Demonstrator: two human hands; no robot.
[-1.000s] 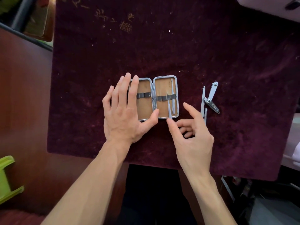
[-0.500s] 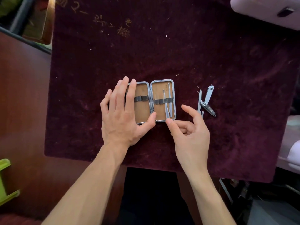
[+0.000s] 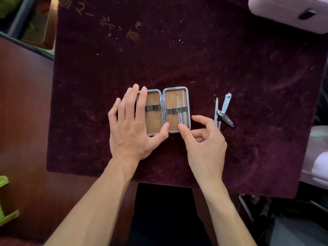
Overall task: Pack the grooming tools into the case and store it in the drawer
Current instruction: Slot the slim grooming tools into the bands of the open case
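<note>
A small metal-rimmed case [image 3: 173,128] with tan lining lies open flat on a dark purple velvet cloth [image 3: 195,59]. Two thin steel tools [image 3: 181,107] sit side by side under the elastic strap of its right half. My left hand [image 3: 131,126] lies flat over the left half, thumb on the hinge. My right hand [image 3: 204,141] hovers at the case's lower right corner, thumb tip touching the lower end of the tools, fingers apart and holding nothing. A nail clipper [image 3: 225,110] with its lever swung out and a slim file [image 3: 216,110] lie to the right of the case.
The cloth covers a reddish wooden table [image 3: 23,112]. A pale lilac box [image 3: 284,11] sits at the top right corner. A green plastic object [image 3: 5,201] is at the lower left. Clutter shows past the table's right edge.
The second thin tool now lies straight under the strap beside the first. My right thumb has slid up to the tools' lower ends. My left hand has stayed on the case.
</note>
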